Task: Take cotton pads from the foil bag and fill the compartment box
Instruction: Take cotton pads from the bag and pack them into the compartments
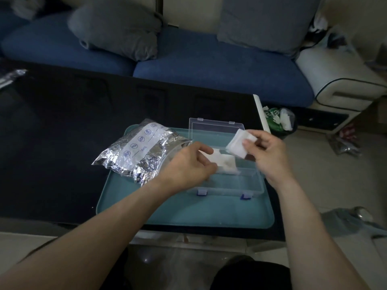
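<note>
A clear plastic compartment box with its lid up stands on a teal tray. Left of it on the tray lies the silver foil bag, mouth facing the box. White cotton pads lie in the box's back left compartment. My left hand is over that compartment, its fingers curled on the pads there. My right hand hovers above the box's right side and pinches a small stack of square cotton pads between thumb and fingers.
The tray sits on a black glossy table. Behind it is a blue sofa with grey cushions. A small bin with rubbish stands on the floor right of the table. Another foil piece lies at the table's far left.
</note>
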Action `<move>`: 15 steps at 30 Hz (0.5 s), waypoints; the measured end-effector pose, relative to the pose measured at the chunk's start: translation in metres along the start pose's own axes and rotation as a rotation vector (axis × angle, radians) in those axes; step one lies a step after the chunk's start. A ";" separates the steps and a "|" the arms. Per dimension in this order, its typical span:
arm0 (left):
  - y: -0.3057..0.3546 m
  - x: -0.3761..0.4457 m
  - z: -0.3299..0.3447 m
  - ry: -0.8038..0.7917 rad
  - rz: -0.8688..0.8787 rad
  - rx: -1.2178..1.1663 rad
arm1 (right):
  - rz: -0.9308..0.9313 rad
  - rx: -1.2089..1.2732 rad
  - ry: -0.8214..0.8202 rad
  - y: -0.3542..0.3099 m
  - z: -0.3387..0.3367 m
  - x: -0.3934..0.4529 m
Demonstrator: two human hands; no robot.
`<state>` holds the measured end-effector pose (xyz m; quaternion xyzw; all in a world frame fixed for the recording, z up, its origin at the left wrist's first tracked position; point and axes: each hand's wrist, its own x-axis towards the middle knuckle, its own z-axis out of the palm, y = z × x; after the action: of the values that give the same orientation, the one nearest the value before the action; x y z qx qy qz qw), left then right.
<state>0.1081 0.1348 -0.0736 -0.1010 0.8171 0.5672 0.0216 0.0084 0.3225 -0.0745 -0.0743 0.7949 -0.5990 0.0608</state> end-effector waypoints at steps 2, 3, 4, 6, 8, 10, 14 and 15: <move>-0.009 0.003 0.001 0.118 0.219 0.332 | -0.010 -0.162 0.094 0.013 0.001 0.009; -0.015 0.004 0.002 0.122 0.328 0.444 | -0.001 -0.226 0.080 0.019 0.004 0.012; -0.021 0.006 0.004 0.099 0.416 0.549 | 0.018 -0.291 0.043 0.022 0.008 0.014; -0.028 0.008 0.008 0.018 0.475 0.746 | 0.062 -0.419 -0.015 0.024 0.016 0.017; -0.030 0.010 0.011 -0.064 0.433 0.884 | 0.140 -0.439 -0.024 0.025 0.023 0.018; -0.030 0.010 0.012 -0.121 0.401 0.964 | 0.212 -0.446 -0.018 0.027 0.029 0.019; -0.031 0.013 0.013 -0.132 0.391 1.000 | 0.256 -0.524 0.028 0.022 0.033 0.022; -0.032 0.013 0.014 -0.131 0.393 0.995 | 0.261 -0.548 0.032 0.020 0.034 0.023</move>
<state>0.1004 0.1350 -0.1095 0.1117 0.9876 0.1099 0.0111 -0.0084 0.2917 -0.1027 0.0243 0.9306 -0.3506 0.1022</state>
